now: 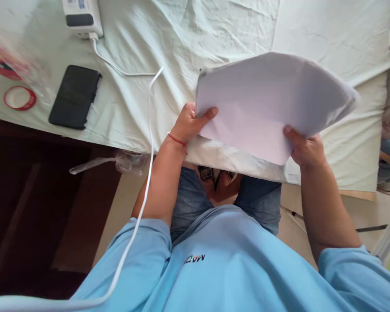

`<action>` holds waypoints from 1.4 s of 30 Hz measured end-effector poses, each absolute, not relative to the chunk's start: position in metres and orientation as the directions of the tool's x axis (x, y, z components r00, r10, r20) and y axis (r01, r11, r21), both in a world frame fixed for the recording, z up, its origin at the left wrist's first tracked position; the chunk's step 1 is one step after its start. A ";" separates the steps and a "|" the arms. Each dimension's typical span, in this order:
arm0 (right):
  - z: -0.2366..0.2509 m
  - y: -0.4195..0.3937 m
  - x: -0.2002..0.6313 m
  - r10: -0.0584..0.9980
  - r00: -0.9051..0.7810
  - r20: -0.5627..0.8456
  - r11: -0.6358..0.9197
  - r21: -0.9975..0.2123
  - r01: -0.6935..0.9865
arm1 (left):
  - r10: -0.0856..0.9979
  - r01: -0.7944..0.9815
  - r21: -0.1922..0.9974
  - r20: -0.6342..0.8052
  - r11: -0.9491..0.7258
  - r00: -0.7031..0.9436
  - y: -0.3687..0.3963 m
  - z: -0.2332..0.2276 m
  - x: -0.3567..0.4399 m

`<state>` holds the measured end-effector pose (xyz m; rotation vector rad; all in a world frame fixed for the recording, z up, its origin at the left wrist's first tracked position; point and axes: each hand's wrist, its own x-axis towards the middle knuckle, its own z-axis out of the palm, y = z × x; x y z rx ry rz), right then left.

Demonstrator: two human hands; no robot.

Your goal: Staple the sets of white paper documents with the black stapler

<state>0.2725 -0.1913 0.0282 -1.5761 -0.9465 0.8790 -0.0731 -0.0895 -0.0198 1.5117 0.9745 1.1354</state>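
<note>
- I observed a table covered by a pale green cloth [214, 26], creased in many places.
- A person sat at its near edge in a light blue shirt [234, 264] and jeans [190, 203].
- The white paper [253, 99] was in both hands over the near part of the cloth, its surface bowed, with layered edges at the right end. Whether its underside touched the cloth, I could not tell.
- The white cable [150, 112] ran from a white box [81, 17] at the upper left, bent sharply over the cloth and passed in front of the left arm.
- The right hand [307, 147] was clamped on the near edge of the paper, thumb on top, the other fingers mostly hidden.
- The left hand [190, 123] was clamped on the paper's left edge, thumb likewise on top, the fingers beneath largely out of sight.
- A black phone [74, 97] lay face unclear on the cloth, left of the hands.
- A red ring [30, 102] lay just beside the phone.
- A thin red bracelet [177, 138] circled the left wrist.
</note>
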 end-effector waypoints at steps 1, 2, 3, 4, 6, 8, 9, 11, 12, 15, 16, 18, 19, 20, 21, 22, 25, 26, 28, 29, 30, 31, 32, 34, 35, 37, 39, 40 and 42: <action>0.029 -0.194 0.268 0.911 0.396 -0.114 -0.164 -0.982 0.095 | 0.949 0.056 0.979 0.175 -0.196 0.261 -0.090 -0.016 -0.073; 0.030 -0.198 0.265 0.910 0.380 -0.167 -0.200 -0.979 0.049 | 0.944 0.069 0.980 0.161 -0.188 0.288 -0.090 -0.012 -0.073; 0.032 -0.203 0.262 0.901 0.372 -0.222 -0.242 -0.970 0.007 | 0.935 0.080 0.979 0.153 -0.188 0.319 -0.091 -0.008 -0.074; 0.033 -0.209 0.261 0.887 0.371 -0.275 -0.284 -0.958 -0.031 | 0.927 0.087 0.978 0.151 -0.191 0.343 -0.091 -0.005 -0.074; 0.036 -0.223 0.263 0.857 0.363 -0.365 -0.359 -0.929 -0.088 | 0.917 0.090 0.977 0.149 -0.195 0.371 -0.093 0.001 -0.074; 0.038 -0.238 0.267 0.833 0.361 -0.419 -0.405 -0.907 -0.119 | 0.914 0.088 0.978 0.144 -0.190 0.380 -0.095 0.004 -0.073; 0.038 -0.245 0.269 0.821 0.373 -0.432 -0.416 -0.901 -0.127 | 0.913 0.091 0.977 0.146 -0.194 0.382 -0.095 0.005 -0.073; 0.038 -0.256 0.272 0.796 0.412 -0.442 -0.427 -0.894 -0.135 | 0.906 0.117 0.966 0.168 -0.229 0.387 -0.095 0.004 -0.072; 0.038 -0.261 0.273 0.784 0.432 -0.445 -0.431 -0.892 -0.137 | 0.902 0.139 0.956 0.187 -0.258 0.390 -0.094 0.004 -0.072; 0.039 -0.273 0.274 0.760 0.441 -0.478 -0.461 -0.874 -0.153 | 0.887 0.205 0.917 0.244 -0.342 0.392 -0.091 0.001 -0.071; 0.040 -0.276 0.274 0.757 0.427 -0.494 -0.474 -0.866 -0.160 | 0.887 0.217 0.909 0.255 -0.356 0.385 -0.089 0.000 -0.071; 0.042 -0.281 0.273 0.752 0.403 -0.521 -0.496 -0.850 -0.174 | 0.894 0.211 0.910 0.268 -0.357 0.358 -0.088 -0.003 -0.071; 0.043 -0.282 0.273 0.750 0.400 -0.527 -0.501 -0.847 -0.177 | 0.901 0.195 0.918 0.268 -0.346 0.340 -0.088 -0.004 -0.070; 0.043 -0.283 0.272 0.749 0.402 -0.526 -0.501 -0.847 -0.177 | 0.911 0.173 0.928 0.264 -0.329 0.317 -0.088 -0.006 -0.070; 0.044 -0.284 0.272 0.747 0.413 -0.521 -0.495 -0.851 -0.177 | 0.920 0.151 0.938 0.257 -0.311 0.296 -0.089 -0.007 -0.070; 0.044 -0.284 0.271 0.745 0.427 -0.513 -0.487 -0.855 -0.178 | 0.928 0.134 0.946 0.249 -0.294 0.276 -0.089 -0.008 -0.070; 0.041 -0.281 0.269 0.729 0.479 -0.488 -0.455 -0.869 -0.192 | 0.943 0.109 0.962 0.219 -0.252 0.251 -0.092 -0.009 -0.069; 0.040 -0.280 0.268 0.724 0.493 -0.483 -0.447 -0.872 -0.198 | 0.945 0.105 0.965 0.206 -0.239 0.254 -0.092 -0.010 -0.069; 0.037 -0.277 0.267 0.721 0.505 -0.474 -0.435 -0.877 -0.202 | 0.948 0.090 0.973 0.182 -0.212 0.259 -0.093 -0.009 -0.069; 0.036 -0.276 0.267 0.723 0.506 -0.470 -0.432 -0.880 -0.200 | 0.949 0.082 0.976 0.173 -0.200 0.263 -0.093 -0.009 -0.069; 0.035 -0.276 0.267 0.726 0.506 -0.465 -0.428 -0.882 -0.196 | 0.949 0.076 0.978 0.168 -0.194 0.267 -0.092 -0.009 -0.069; 0.034 -0.275 0.267 0.729 0.507 -0.460 -0.425 -0.885 -0.191 | 0.948 0.074 0.978 0.166 -0.193 0.270 -0.092 -0.009 -0.069; 0.033 -0.275 0.267 0.730 0.509 -0.455 -0.423 -0.887 -0.185 | 0.948 0.076 0.978 0.169 -0.196 0.271 -0.092 -0.010 -0.069; 0.032 -0.274 0.267 0.733 0.514 -0.445 -0.418 -0.891 -0.176 | 0.948 0.095 0.973 0.180 -0.210 0.261 -0.091 -0.011 -0.068; 0.032 -0.274 0.267 0.736 0.513 -0.442 -0.415 -0.893 -0.174 | 0.950 0.110 0.969 0.187 -0.220 0.249 -0.091 -0.011 -0.068; 0.032 -0.275 0.267 0.744 0.502 -0.440 -0.413 -0.894 -0.172 | 0.953 0.137 0.963 0.199 -0.233 0.227 -0.090 -0.013 -0.068; 0.033 -0.275 0.266 0.747 0.487 -0.453 -0.425 -0.888 -0.175 | 0.957 0.156 0.959 0.199 -0.235 0.212 -0.090 -0.016 -0.068; 0.034 -0.275 0.265 0.746 0.479 -0.464 -0.435 -0.883 -0.177 | 0.959 0.162 0.959 0.197 -0.232 0.206 -0.089 -0.017 -0.068; 0.035 -0.275 0.264 0.743 0.461 -0.484 -0.457 -0.872 -0.179 | 0.962 0.164 0.961 0.192 -0.225 0.195 -0.089 -0.018 -0.068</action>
